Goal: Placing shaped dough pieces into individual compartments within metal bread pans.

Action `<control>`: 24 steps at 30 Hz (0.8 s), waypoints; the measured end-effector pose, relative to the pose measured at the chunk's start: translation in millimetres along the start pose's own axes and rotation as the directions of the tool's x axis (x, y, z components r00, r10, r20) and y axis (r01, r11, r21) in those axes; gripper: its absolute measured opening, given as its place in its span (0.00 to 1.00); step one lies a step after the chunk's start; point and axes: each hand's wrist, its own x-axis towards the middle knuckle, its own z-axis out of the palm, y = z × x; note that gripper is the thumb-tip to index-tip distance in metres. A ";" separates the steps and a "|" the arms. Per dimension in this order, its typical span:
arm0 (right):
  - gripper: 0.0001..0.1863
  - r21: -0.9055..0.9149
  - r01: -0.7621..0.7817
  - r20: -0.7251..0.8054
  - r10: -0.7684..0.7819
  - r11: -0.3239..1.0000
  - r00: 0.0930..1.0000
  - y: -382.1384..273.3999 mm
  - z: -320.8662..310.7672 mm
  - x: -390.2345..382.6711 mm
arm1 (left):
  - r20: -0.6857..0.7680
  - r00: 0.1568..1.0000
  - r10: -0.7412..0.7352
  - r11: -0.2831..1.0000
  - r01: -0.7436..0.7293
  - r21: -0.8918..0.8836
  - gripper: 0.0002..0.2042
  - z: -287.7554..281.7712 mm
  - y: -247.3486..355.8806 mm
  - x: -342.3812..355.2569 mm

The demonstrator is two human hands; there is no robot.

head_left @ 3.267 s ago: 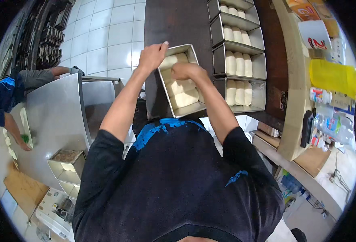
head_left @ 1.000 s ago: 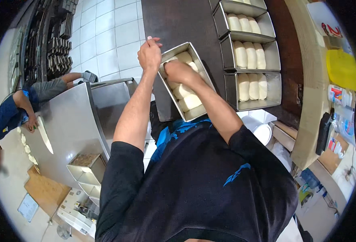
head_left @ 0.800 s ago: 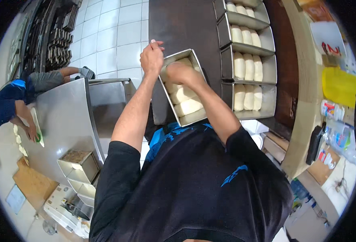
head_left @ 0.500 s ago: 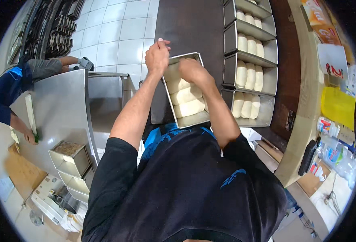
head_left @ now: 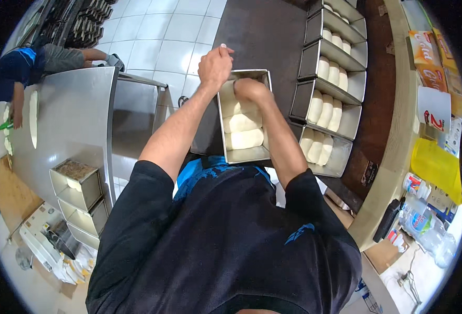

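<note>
In front of me a metal loaf tin (head_left: 247, 155) with pale dough rolls (head_left: 242, 122) lying crosswise in it stands on a dark surface. Down inside its far end is my right hand (head_left: 253, 90), curled like a fist against the dough; its fingertips are hidden. My left hand (head_left: 215, 65) is above the far left corner of the tin, its fingers bent in and nothing visible in them. Whether it touches the rim, I cannot tell.
To the right runs a row of metal tins (head_left: 340, 154), each with dough rolls. A steel table (head_left: 79, 110) at left carries stacked tins (head_left: 76, 191) and dough strips (head_left: 33, 118), where a person (head_left: 16, 78) works. Bottles (head_left: 424, 222) stand on the right-hand ledge.
The view has shifted a little. My right hand stays inside the tin at its far end, and my left hand keeps its place by the corner. The person at left has moved an arm.
</note>
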 end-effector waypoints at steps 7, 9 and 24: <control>0.15 -0.014 -0.028 0.088 0.029 1.000 0.996 -25.1 14.6 10.1 | 0.013 0.999 0.037 0.999 -0.037 -0.011 0.25 -0.8 1.4 1.6; 0.15 -0.014 -0.026 0.108 0.027 1.000 0.994 -15.8 10.8 7.6 | 0.014 0.999 0.038 0.999 -0.038 -0.007 0.25 -1.5 2.4 2.0; 0.15 0.034 -0.102 0.616 0.060 0.994 0.786 31.4 -12.8 39.2 | 0.025 0.999 0.019 0.999 -0.018 -0.044 0.25 5.3 6.3 4.6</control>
